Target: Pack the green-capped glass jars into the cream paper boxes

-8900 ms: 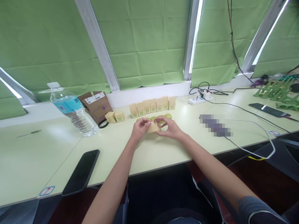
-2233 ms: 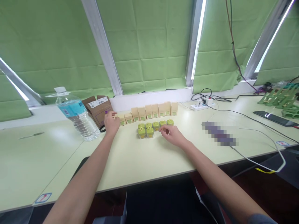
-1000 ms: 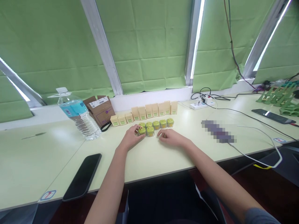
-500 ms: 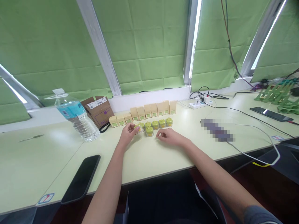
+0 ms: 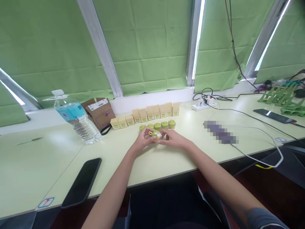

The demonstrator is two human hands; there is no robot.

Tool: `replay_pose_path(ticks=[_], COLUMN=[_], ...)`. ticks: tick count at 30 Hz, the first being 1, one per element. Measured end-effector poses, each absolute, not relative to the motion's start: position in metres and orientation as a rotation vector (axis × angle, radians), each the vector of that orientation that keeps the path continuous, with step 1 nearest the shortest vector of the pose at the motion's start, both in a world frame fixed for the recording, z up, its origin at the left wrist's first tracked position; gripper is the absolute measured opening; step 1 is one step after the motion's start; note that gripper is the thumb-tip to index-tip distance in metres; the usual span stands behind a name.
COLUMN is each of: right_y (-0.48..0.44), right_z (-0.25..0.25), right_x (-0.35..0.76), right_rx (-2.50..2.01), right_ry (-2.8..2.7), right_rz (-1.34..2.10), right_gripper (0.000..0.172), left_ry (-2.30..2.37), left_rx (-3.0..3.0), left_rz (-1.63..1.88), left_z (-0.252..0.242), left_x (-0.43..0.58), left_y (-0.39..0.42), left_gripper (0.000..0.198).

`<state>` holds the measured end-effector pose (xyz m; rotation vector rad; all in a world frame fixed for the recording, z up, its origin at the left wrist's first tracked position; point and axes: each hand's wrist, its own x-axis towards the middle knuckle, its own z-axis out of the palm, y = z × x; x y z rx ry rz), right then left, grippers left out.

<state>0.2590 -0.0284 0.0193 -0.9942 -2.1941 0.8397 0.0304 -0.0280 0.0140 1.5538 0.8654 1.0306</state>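
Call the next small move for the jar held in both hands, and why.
Likely draw the green-lidded jar toward you before handling it: left hand and right hand pinch it just in front of the row of jars, where fingers could knock them.

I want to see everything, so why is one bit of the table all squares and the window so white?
Head view: that patch on the table is pixelated, hiding what's there. Head view: daylight in the gap between blinds is blown out white. Head view: the jar in the left hand and right hand looks soft.
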Motion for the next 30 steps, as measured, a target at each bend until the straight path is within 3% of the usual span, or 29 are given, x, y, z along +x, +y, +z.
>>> replay_pose_path(ticks=[19, 26, 30], right_y=[-0.0268, -0.0259, -0.0267], right_z=[0.0204, 0.0163, 0.0168], right_x=[0.2587, 0.2589, 0.2591], right_rx=[-0.983, -0.954, -0.93], right_ry=[-2.09, -2.134, -2.189], right_rz=[0.667, 0.757, 0.732], right_gripper=[0.043, 0.061, 0.06], left_ry=[0.908, 0.914, 0.904], left_rx=[1.547, 1.623, 1.656], left_rz=[0.965, 1.04, 1.01], left_z=[0.0148, 0.0156, 0.0166], left_x=[0.0293, 0.0302, 0.0319], left_y=[-0.0256, -0.0237, -0.0249], left_gripper=[0.042, 0.039, 0.039])
